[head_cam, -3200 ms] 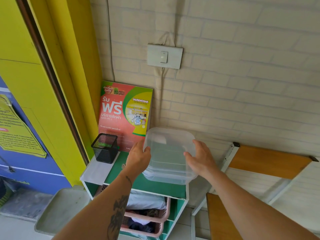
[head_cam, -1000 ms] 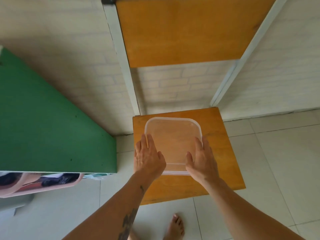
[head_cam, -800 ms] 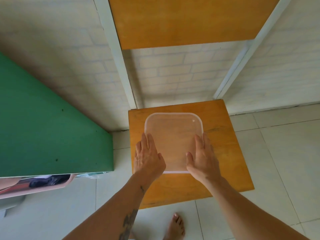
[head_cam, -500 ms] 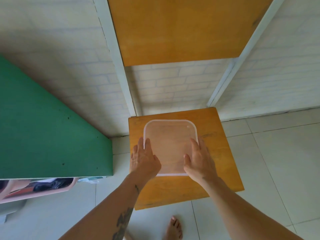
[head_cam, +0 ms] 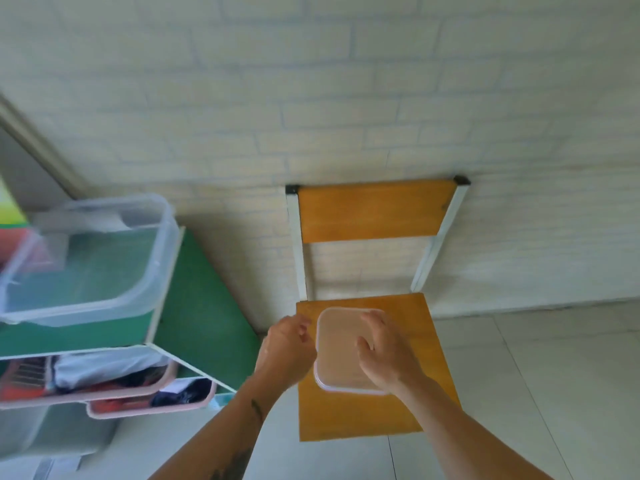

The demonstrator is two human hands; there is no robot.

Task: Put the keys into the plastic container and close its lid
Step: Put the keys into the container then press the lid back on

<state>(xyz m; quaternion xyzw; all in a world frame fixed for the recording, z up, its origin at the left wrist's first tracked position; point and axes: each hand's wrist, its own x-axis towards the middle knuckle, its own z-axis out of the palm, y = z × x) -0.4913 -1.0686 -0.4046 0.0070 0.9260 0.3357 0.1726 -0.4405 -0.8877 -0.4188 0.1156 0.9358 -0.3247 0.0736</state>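
A clear square plastic lid lies flat on the orange wooden seat of a chair. My left hand is just off the lid's left edge, fingers loosely curled and holding nothing. Over the lid's right half hovers my right hand, fingers apart and bent, with no grip on it that I can see. The clear plastic container, without a lid, stands on the green top of a shelf unit at the left. No keys are in view. The picture is blurred by motion.
The chair's backrest leans against a pale brick wall. Pink baskets with clothes stick out of the shelf unit below the container. Pale floor tiles spread to the right of the chair.
Both hands have let go of the lid on the chair seat and lifted from it. My view has swung up and left, bringing the lidless container on the shelf into sight.
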